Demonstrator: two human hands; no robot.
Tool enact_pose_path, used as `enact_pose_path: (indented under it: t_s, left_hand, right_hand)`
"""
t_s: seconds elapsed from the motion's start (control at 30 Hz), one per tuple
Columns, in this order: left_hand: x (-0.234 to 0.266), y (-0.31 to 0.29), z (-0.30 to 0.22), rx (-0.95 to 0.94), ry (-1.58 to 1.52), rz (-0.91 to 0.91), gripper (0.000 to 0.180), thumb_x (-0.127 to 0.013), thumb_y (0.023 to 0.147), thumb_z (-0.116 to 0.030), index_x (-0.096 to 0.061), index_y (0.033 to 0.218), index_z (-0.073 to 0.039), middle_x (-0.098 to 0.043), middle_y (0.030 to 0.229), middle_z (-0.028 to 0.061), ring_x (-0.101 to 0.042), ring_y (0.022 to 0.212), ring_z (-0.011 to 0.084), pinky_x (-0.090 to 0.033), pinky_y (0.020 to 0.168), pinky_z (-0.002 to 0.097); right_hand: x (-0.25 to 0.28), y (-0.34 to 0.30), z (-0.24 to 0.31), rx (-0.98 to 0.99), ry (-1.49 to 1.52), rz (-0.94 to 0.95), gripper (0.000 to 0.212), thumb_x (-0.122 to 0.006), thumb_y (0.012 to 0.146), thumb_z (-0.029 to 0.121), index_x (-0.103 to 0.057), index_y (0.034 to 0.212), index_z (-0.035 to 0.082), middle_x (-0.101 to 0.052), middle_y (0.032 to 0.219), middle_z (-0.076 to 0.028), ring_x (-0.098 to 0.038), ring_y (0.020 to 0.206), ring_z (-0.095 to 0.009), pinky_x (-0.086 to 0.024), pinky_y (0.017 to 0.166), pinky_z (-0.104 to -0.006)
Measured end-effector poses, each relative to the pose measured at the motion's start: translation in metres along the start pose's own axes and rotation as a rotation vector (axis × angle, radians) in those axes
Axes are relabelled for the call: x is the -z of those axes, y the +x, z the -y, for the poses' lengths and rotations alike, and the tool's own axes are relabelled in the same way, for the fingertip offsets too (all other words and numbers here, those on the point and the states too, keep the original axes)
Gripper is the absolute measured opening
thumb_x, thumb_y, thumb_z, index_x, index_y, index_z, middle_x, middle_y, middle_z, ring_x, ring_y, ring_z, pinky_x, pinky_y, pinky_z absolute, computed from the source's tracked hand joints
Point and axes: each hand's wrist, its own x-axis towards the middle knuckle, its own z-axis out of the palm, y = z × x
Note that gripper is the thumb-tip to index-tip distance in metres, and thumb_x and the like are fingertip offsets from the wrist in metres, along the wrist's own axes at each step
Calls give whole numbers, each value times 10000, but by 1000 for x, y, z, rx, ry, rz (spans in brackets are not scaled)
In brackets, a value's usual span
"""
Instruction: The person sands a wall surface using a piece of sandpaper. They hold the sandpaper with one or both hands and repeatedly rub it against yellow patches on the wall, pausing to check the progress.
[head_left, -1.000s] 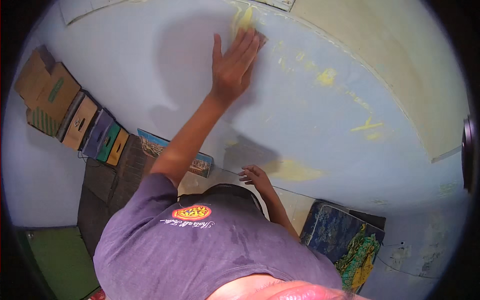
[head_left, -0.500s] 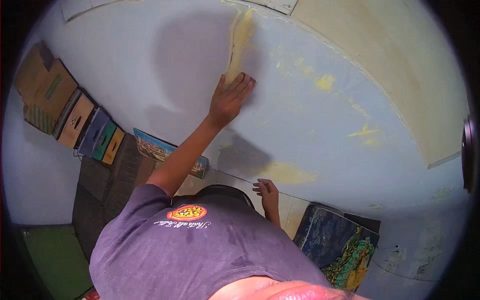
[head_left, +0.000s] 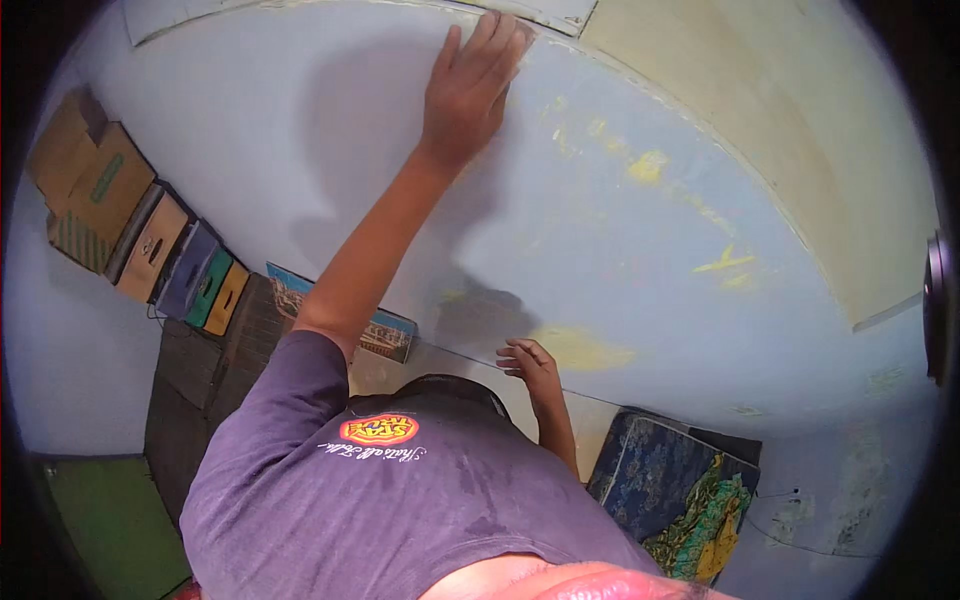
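Left hand (head_left: 468, 100) is now higher on the wall (head_left: 640, 290), shifting contact upward: fingers together, grip indeterminate. Right hand (head_left: 532, 364): fingers slightly apart.

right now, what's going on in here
Someone in a purple T-shirt has the left grip raised against the pale wall, high up, with a brownish piece just showing beside it. The right grip is lower down, loosely curled, with nothing visible in it. Yellow patches mark the wall.

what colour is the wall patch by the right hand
Pale yellow; the wall patch shows best in the head view.
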Motion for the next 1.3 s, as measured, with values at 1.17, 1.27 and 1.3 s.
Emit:
enact_pose_path:
  t_s: [1.17,1.27,1.3]
  left_hand:
    - [16,-129,-24,55,134,307,383,-621,937,-33,-663,1318,-36,-652,1399,107,-582,1350,278,-390,1153,510]
    - [36,-181,-22,91,71,402,396,-625,936,-29,-656,1330,-28,-646,1411,104,-579,1353,283,-392,1157,513]
    - [45,-188,-22,97,28,447,395,-624,939,-23,-653,1333,-24,-642,1415,111,-578,1354,289,-401,1154,513]
  right_hand:
    - [-33,-4,-21,-213,28,156,314,-603,1042,265,-641,1289,74,-729,1152,-63,-682,1021,-167,-499,895,-329]
    - [-29,-2,-22,-242,16,134,332,-597,1044,269,-628,1303,65,-732,1147,-63,-678,1031,-165,-497,898,-328]
    - [-30,-3,-23,-235,12,133,333,-595,1045,271,-626,1305,66,-733,1147,-63,-678,1031,-165,-497,897,-328]
